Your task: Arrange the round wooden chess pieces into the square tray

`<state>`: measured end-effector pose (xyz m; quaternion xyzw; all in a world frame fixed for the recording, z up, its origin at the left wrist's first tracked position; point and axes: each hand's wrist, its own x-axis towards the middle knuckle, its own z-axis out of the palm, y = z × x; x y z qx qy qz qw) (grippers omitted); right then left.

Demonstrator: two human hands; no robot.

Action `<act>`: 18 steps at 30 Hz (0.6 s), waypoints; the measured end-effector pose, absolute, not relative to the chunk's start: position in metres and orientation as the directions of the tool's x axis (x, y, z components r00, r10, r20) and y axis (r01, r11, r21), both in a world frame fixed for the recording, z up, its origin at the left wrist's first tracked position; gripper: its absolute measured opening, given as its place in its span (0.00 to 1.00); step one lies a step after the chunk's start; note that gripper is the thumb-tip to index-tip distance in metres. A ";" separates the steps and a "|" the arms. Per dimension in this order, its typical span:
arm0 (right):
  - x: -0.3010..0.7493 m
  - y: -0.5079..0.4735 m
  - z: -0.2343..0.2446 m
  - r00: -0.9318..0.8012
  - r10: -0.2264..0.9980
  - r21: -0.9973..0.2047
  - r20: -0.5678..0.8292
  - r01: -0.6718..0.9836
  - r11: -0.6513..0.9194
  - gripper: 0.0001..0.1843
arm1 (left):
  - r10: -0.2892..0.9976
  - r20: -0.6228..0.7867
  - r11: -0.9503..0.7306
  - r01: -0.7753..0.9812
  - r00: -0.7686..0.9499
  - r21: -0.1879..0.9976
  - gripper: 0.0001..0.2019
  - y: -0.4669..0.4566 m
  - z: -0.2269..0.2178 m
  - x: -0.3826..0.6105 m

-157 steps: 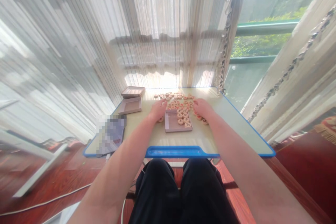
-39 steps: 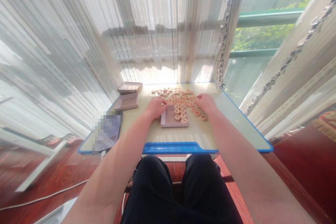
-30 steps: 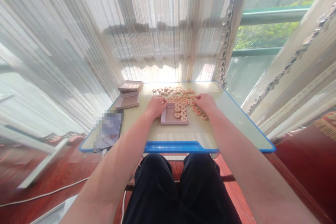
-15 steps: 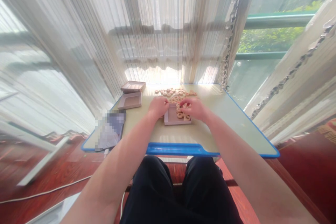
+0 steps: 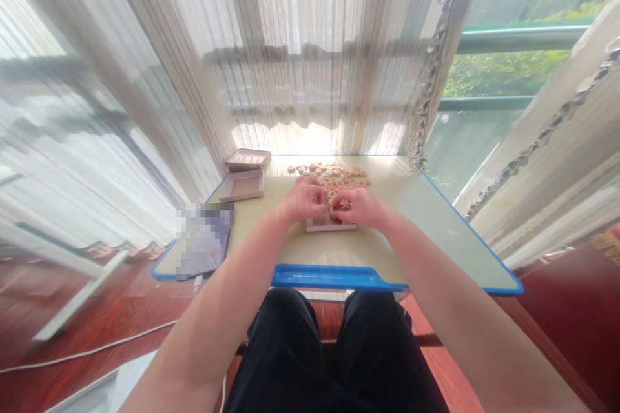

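A shallow box (image 5: pixel 330 228) lies on the table before me, partly covered by my hands. Round wooden Chinese chess pieces (image 5: pixel 345 204) sit in its right side. My right hand (image 5: pixel 362 208) reaches in from the right, its fingers curled and closed around a piece among them. Over the box's left part is my left hand (image 5: pixel 304 200), thumb and fingers bent toward each other; whatever is between them is too small to make out. Just beyond the box, many loose Chinese chess pieces (image 5: pixel 332 171) spread across the table's far half.
The pale table (image 5: pixel 426 232) has a blue rim and a blue front tray (image 5: pixel 324 275). At its left stand an open box part (image 5: pixel 242 186), another box part (image 5: pixel 248 158) behind it, and a blurred-out flat item (image 5: pixel 206 239). Sheer curtains (image 5: pixel 300 77) hang at the far edge.
My left hand has moved right, from beside the box's left wall to over its inside. My right hand has come slightly lower and nearer, over the pieces in the box.
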<state>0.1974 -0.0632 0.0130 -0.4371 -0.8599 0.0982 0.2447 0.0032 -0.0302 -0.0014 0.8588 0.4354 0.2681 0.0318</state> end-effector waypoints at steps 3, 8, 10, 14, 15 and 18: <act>0.197 -0.063 0.013 -0.526 0.778 -0.362 0.344 0.690 0.626 0.06 | 0.781 0.389 -0.607 0.740 0.488 0.290 0.05 -0.033 -0.001 0.005; 0.197 -0.061 0.015 -0.569 0.735 -0.366 0.368 0.638 0.677 0.06 | 0.775 0.375 -0.617 0.737 0.509 0.276 0.06 -0.035 0.001 0.006; 0.198 -0.062 0.015 -0.564 0.742 -0.378 0.361 0.639 0.670 0.06 | 0.773 0.370 -0.621 0.735 0.516 0.272 0.06 -0.035 0.001 0.006; 0.198 -0.061 0.013 -0.561 0.739 -0.389 0.373 0.628 0.674 0.06 | 0.776 0.336 -0.622 0.737 0.534 0.266 0.07 -0.036 0.002 0.006; 0.198 -0.061 0.012 -0.561 0.736 -0.388 0.380 0.625 0.677 0.06 | 0.780 0.326 -0.618 0.740 0.534 0.265 0.08 -0.037 0.002 0.006; 0.197 -0.060 0.010 -0.551 0.731 -0.373 0.403 0.630 0.681 0.06 | 0.787 0.308 -0.611 0.748 0.535 0.262 0.09 -0.037 0.002 0.007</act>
